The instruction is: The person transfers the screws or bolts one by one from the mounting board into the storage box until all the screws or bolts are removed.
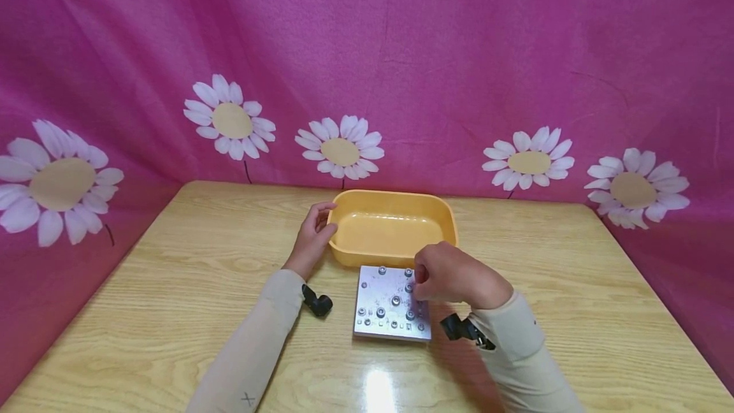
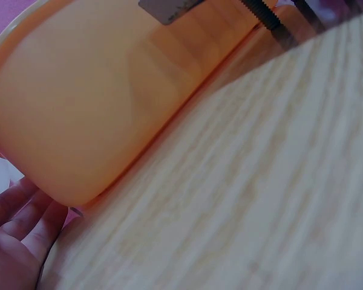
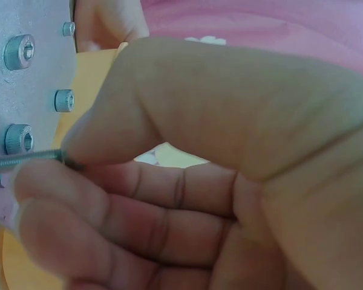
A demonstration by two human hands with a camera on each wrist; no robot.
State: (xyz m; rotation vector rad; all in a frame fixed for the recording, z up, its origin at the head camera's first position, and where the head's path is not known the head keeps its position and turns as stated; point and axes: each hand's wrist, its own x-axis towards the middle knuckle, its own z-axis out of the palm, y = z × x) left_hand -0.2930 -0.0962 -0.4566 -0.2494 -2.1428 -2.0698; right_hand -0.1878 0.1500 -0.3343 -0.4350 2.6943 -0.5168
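Note:
In the head view my left hand (image 1: 312,238) holds the left end of a yellow plastic bin (image 1: 392,255), thumb at the rim and fingers farther back along it. The left wrist view shows those fingers (image 2: 24,220) behind the corner of the bin. My right hand (image 1: 453,274) is over the right edge of a square metal plate (image 1: 375,293) set with several socket head screws (image 1: 395,301). Between thumb and forefinger it pinches a thin metal screw (image 3: 27,160), its ridged shaft pointing toward the plate; its head is hidden.
Dark threaded shafts (image 2: 263,15) stick out below the plate, which stands in front of the bin. Everything rests on a wood-grain table (image 1: 229,273). Behind it hangs a pink cloth (image 1: 436,81) with printed daisies.

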